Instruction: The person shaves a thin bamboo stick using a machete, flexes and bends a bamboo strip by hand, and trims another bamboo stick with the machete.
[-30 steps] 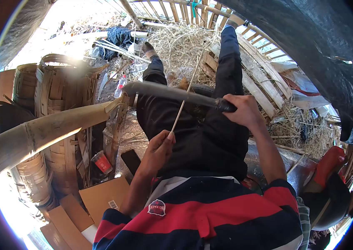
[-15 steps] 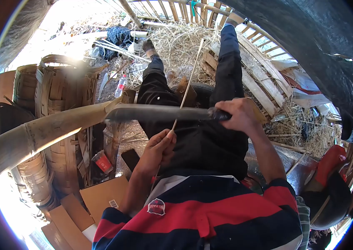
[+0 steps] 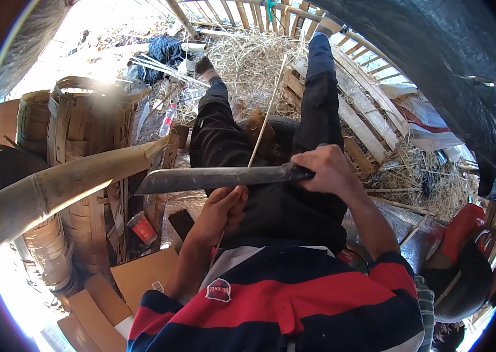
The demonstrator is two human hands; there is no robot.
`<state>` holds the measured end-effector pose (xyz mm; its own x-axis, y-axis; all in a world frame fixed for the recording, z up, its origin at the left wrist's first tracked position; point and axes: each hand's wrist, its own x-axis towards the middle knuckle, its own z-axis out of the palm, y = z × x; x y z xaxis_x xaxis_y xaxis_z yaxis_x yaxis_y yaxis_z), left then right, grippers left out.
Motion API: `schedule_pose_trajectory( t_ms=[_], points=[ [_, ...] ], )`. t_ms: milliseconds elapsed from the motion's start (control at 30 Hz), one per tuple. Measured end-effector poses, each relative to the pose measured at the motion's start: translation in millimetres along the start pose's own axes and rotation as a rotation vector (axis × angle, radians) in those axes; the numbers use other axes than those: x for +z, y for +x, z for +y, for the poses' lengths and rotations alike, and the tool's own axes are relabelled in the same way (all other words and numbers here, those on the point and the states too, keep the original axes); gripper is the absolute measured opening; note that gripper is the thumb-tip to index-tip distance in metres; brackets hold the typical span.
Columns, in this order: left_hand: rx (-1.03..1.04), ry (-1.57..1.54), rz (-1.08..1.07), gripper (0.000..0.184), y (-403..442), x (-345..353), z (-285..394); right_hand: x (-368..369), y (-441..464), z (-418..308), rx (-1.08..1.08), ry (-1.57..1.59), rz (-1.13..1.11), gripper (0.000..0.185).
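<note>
Head view shows a thin pale strip (image 3: 268,122) in front of the person, running from the left hand (image 3: 222,213) up between the two legs in dark trousers (image 3: 213,138). The left hand is closed, with thumb and fingers pinching the strip near its lower part. The right hand (image 3: 329,169) is closed around the dark handle of a machete (image 3: 201,180), whose wide blade lies across the strip, just above the left hand, and covers a short part of it. If the blade touches the strip, I cannot tell.

To the left, a thick bamboo pole (image 3: 60,180) reaches in from the side, and its split end is near the blade. It hides some part of the woven baskets (image 3: 81,129) behind. Beside the left forearm is a dark phone (image 3: 181,222), then a cup with red colour (image 3: 142,228), and lower down an open cardboard box (image 3: 142,274). Between the legs there is a brown block (image 3: 259,128). Farther out, loose straw (image 3: 248,61) covers the ground, with a plastic bottle (image 3: 167,117) near the left leg and wooden slats (image 3: 368,100) beside the right leg.
</note>
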<state>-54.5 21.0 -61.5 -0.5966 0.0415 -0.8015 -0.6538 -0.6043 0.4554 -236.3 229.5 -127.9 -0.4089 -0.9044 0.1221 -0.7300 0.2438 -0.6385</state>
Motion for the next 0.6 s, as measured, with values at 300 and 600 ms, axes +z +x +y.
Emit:
schedule_pose_trajectory(
  t_ms=[300, 600],
  points=[
    [0.009, -0.072, -0.123, 0.024, -5, -7, -5, -29, 1, 40, 0.407, -0.050, 0.038, 0.035],
    [-0.032, -0.149, -0.166, 0.024, 4, 2, -2, -6, -2, 3, 0.063, 0.006, 0.064, 0.034]
  ],
)
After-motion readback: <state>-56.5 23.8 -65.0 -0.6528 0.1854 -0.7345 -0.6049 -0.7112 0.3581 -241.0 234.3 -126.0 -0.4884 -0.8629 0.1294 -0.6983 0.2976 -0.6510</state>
